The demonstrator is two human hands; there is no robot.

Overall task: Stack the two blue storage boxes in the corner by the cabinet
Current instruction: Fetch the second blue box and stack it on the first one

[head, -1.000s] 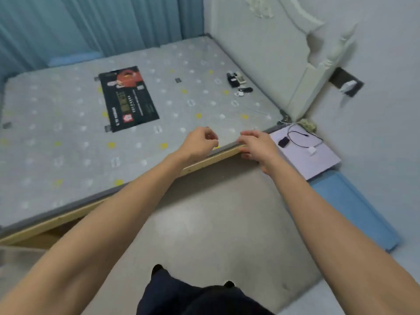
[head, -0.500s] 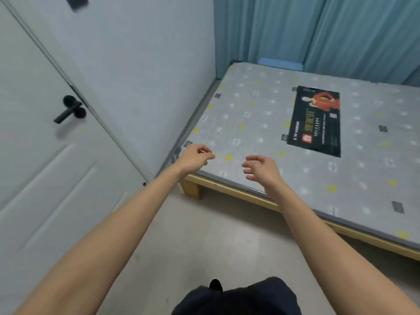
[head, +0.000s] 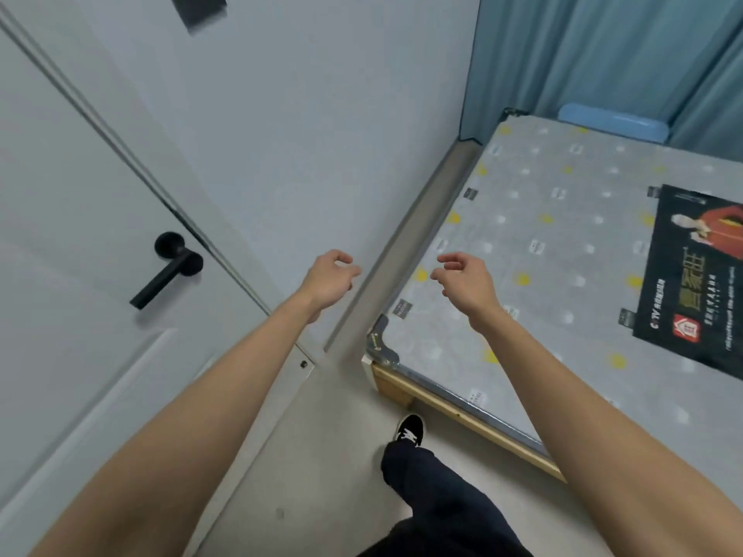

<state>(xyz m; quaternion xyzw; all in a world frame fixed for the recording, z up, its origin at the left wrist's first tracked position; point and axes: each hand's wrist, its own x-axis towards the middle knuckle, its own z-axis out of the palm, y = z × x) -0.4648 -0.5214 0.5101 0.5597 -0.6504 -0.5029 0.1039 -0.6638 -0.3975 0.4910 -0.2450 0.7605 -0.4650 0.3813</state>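
Searching, likely | blue storage boxes and cabinet: not in view | left hand (head: 330,280) and right hand (head: 466,280): loosely curled, empty, raised ahead as if ready to grasp | surroundings: door (head: 80,255), mattress (head: 563,255) corner, one shoe (head: 410,428) stepping forward

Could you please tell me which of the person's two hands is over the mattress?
The right hand is; it hangs above the patterned mattress, while the left hand is over the gap beside the wall.

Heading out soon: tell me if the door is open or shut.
Shut: the door sits flush in its frame, its black handle level.
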